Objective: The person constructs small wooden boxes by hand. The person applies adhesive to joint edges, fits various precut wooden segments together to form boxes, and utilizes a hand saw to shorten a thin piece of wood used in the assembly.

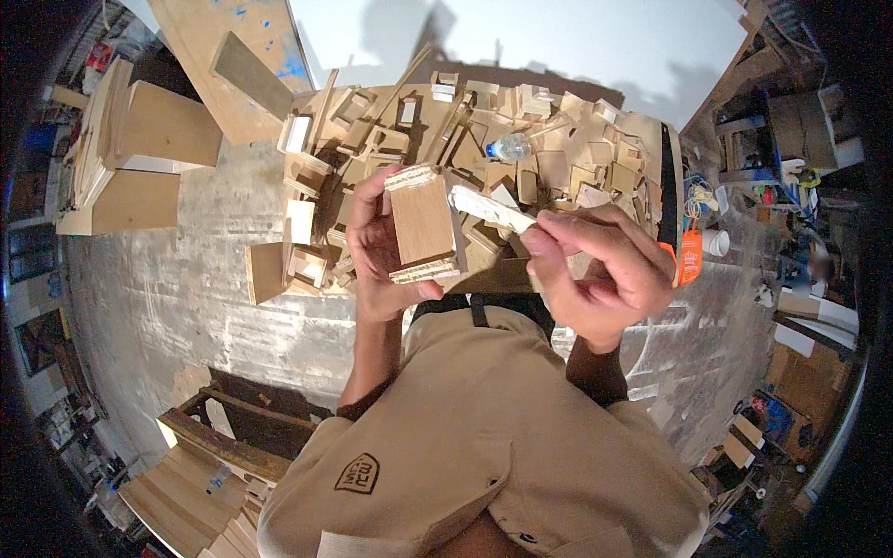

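Note:
My left hand [374,265] is closed round a small wooden block-like piece [423,226], held up in front of my chest. Its broad face is smooth brown wood; its top and bottom ends show rough, layered edges with whitish smears. In my right hand [609,272], thumb and fingers pinch a thin stick coated in something white [490,209]. The stick's far tip points left, close to the upper right edge of the piece. Whether tip and piece touch, I cannot tell.
Beyond my hands, the worktable [279,286] is crowded with several small wooden pieces. A clear plastic bottle [510,147] lies among them. Right of it are an orange object [689,256] and a white cup [715,243]. Large wooden boxes [169,128] stand left; a wooden bench [177,488] sits lower left.

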Demonstrator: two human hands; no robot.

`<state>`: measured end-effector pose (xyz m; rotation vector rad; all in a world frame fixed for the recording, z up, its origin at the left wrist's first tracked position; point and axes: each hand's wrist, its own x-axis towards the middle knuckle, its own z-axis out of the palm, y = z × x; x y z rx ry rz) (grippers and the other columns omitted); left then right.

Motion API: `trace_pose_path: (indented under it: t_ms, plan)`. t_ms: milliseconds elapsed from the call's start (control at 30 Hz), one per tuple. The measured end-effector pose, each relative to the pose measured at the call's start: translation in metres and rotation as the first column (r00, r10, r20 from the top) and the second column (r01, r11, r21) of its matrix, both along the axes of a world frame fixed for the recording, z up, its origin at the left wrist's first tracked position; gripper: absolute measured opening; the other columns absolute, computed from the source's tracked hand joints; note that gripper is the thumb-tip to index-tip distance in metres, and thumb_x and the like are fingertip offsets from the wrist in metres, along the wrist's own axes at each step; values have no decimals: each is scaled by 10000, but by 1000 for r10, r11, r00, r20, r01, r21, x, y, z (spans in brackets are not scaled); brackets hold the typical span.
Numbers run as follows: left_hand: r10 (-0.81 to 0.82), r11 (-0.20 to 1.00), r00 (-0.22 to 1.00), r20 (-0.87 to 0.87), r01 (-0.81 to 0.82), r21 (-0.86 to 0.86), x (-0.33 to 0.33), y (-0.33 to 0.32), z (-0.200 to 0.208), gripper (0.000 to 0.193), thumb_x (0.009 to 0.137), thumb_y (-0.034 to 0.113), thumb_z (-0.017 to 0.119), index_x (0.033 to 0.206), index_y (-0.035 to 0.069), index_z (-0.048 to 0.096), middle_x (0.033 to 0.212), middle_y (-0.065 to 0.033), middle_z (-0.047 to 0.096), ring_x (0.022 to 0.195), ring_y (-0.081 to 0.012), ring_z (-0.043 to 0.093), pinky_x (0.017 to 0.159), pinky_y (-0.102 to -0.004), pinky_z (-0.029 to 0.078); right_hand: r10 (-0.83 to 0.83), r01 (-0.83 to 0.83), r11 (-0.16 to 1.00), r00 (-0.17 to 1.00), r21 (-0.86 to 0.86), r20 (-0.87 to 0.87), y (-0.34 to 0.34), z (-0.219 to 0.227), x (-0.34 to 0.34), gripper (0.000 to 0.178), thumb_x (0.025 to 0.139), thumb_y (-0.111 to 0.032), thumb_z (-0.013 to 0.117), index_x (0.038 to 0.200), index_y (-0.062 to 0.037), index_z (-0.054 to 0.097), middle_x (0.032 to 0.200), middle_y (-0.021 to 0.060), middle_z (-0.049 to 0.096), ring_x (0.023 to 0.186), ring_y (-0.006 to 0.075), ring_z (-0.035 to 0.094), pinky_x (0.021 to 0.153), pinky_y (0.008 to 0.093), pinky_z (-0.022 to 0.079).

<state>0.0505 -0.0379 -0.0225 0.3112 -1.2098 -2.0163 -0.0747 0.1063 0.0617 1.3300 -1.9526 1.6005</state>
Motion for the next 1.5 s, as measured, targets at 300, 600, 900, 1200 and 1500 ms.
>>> trace_pose_path:
  t_ms: [300,600,900,1200,1500]
  plan:
    - [-32,982,995,-91,48,183,12,9,-1,1218,425,378,985,1404,4,362,1311,-114,525,1222,-229,522,1046,-359,414,-52,54,998,997,-33,65,5,-15,5,245,720,34,792,942,-12,698,727,99,687,543,141,637,484,254,495]
    - [-169,794,930,-325,324,514,20,31,1,1225,440,263,979,1442,92,295,1367,-117,464,1250,-278,493,1084,-427,400,463,-182,865,652,-469,600,4,-49,34,78,871,44,654,921,97,626,795,157,672,547,186,651,445,277,509]
    - [-248,821,879,-407,414,394,20,44,8,1129,519,320,943,1442,106,328,1415,-122,431,1253,-271,483,1102,-471,362,469,-105,822,683,-560,560,14,-60,42,127,917,-24,614,976,89,623,916,166,663,615,191,664,406,271,514]
    - [-301,820,829,-472,477,315,13,52,9,1112,523,273,934,1442,101,331,1396,-120,432,1230,-267,472,1069,-447,378,386,6,853,666,-522,639,18,-55,39,139,909,-31,631,969,93,610,864,181,660,498,163,607,383,279,472]
    - [-317,816,837,-445,480,322,12,50,8,1112,500,303,942,1427,101,363,1402,-94,433,1206,-238,478,1020,-438,391,652,-309,730,582,-610,486,39,-62,54,85,852,55,645,933,76,635,806,167,644,539,194,662,462,280,515]
